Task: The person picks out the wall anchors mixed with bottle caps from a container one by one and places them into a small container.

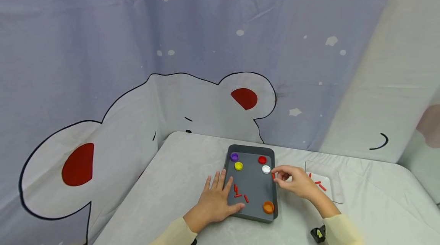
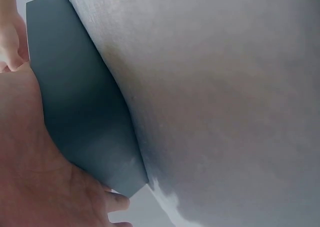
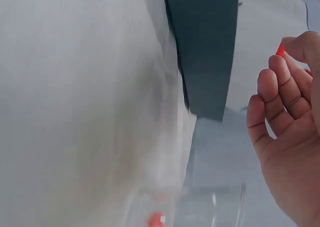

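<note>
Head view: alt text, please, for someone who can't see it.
A person's right hand pinches a red stick at the right edge of a gray tray, while the left hand spreads across its left edge. Five round pieces in purple, yellow, red, white and orange and several loose sticks lie inside; more sticks sit in a clear container at right.

A cartoon-printed greyish curtain [image 1: 206, 35] hangs behind a white-covered table [image 1: 172, 176].

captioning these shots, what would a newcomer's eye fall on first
Probably the big cartoon animal with red inner ears on the backdrop. Next, perhaps, the gray tray in front, holding colorful round pieces and red sticks. At the tray's right rim, the right hand pinches another red stick.
</note>
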`<state>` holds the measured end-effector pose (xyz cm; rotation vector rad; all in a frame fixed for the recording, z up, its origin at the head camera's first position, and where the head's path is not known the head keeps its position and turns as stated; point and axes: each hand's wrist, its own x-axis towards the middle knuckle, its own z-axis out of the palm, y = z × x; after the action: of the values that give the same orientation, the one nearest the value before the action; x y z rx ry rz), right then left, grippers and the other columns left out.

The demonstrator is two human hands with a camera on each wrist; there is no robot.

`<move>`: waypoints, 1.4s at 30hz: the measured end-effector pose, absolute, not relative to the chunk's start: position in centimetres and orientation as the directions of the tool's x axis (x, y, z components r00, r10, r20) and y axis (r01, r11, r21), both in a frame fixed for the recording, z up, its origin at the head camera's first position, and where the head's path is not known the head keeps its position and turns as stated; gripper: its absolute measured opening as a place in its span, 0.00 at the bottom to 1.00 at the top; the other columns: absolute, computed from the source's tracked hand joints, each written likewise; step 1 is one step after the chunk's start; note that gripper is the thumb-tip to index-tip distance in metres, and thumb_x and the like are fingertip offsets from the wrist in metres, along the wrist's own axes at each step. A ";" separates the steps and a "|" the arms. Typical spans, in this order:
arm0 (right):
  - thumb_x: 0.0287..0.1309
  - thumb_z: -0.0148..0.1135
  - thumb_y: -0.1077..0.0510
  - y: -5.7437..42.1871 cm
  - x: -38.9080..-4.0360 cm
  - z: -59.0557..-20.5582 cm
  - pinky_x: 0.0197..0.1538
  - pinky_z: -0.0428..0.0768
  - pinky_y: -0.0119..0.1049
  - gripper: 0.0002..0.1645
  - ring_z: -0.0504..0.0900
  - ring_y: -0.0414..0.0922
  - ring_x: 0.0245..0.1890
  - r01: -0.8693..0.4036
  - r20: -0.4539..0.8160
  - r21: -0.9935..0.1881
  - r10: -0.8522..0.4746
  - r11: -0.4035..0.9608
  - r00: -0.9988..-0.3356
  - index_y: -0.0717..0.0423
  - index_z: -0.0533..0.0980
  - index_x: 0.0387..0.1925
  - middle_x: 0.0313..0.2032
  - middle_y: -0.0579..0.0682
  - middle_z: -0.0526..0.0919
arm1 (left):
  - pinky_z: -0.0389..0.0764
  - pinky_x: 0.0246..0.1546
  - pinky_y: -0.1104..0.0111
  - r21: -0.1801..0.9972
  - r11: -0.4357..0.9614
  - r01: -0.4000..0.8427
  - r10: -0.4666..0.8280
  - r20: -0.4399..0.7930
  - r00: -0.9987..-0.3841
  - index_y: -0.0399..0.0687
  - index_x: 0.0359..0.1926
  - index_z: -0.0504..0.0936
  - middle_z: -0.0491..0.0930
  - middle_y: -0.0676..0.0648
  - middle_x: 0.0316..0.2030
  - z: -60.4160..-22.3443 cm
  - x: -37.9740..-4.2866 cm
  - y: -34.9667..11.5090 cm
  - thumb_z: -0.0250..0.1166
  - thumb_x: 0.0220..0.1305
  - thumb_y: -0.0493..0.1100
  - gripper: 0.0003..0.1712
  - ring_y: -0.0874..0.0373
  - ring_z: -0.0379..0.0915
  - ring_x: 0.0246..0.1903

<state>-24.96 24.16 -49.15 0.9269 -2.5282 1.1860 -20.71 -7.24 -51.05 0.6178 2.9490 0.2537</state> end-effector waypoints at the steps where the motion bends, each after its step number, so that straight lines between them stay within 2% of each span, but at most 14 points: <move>1: 0.55 0.71 0.68 24.6 -24.8 -49.1 0.33 0.80 0.35 0.14 0.77 0.31 0.28 -0.614 0.428 -0.621 -0.445 0.488 -0.787 0.58 0.84 0.44 0.26 0.34 0.78 | 0.41 0.74 0.40 0.187 0.902 0.390 0.409 -0.075 -0.910 0.48 0.79 0.57 0.42 0.38 0.80 -51.1 -20.8 -7.3 0.47 0.63 0.82 0.58 0.39 0.37 0.79; 13: 0.53 0.74 0.69 29.7 -22.8 -48.4 0.29 0.76 0.29 0.17 0.79 0.32 0.28 -0.518 0.442 -0.632 -0.281 0.577 -0.852 0.56 0.84 0.45 0.27 0.39 0.81 | 0.40 0.75 0.41 0.167 0.904 0.393 0.410 -0.078 -0.909 0.48 0.80 0.55 0.41 0.38 0.80 -51.4 -20.9 -7.3 0.43 0.62 0.84 0.59 0.40 0.36 0.79; 21: 0.54 0.72 0.70 33.3 -21.8 -48.2 0.32 0.75 0.24 0.17 0.79 0.31 0.28 -0.475 0.442 -0.629 -0.219 0.615 -0.870 0.62 0.83 0.47 0.28 0.39 0.82 | 0.40 0.75 0.40 0.158 0.901 0.404 0.415 -0.043 -0.909 0.48 0.80 0.56 0.41 0.38 0.80 -51.8 -21.0 -7.3 0.40 0.61 0.85 0.60 0.40 0.37 0.79; 25: 0.55 0.71 0.70 34.5 -21.5 -48.2 0.32 0.75 0.24 0.16 0.80 0.32 0.27 -0.458 0.440 -0.634 -0.197 0.624 -0.876 0.63 0.82 0.47 0.27 0.39 0.81 | 0.40 0.75 0.40 0.164 0.902 0.400 0.412 -0.046 -0.910 0.48 0.80 0.56 0.41 0.38 0.80 -51.9 -21.1 -7.3 0.41 0.62 0.84 0.60 0.40 0.37 0.79; 38: 0.58 0.70 0.68 36.4 -21.6 -48.8 0.32 0.75 0.23 0.16 0.80 0.31 0.28 -0.419 0.420 -0.646 -0.162 0.638 -0.893 0.69 0.81 0.48 0.29 0.36 0.82 | 0.39 0.75 0.41 0.172 0.906 0.387 0.404 -0.072 -0.912 0.49 0.80 0.55 0.40 0.39 0.81 -51.8 -21.0 -7.3 0.44 0.62 0.83 0.59 0.40 0.35 0.79; 42: 0.61 0.69 0.65 36.6 -21.7 -48.5 0.33 0.75 0.22 0.17 0.79 0.29 0.29 -0.377 0.391 -0.641 -0.138 0.669 -0.910 0.67 0.81 0.51 0.30 0.37 0.82 | 0.39 0.75 0.41 0.168 0.907 0.385 0.401 -0.072 -0.913 0.49 0.80 0.55 0.39 0.40 0.81 -52.0 -21.1 -7.3 0.44 0.62 0.83 0.58 0.40 0.34 0.79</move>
<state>-21.74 36.57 -48.52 0.4099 -2.5757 1.0901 -21.09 -7.27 -51.95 0.6130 2.9657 0.2284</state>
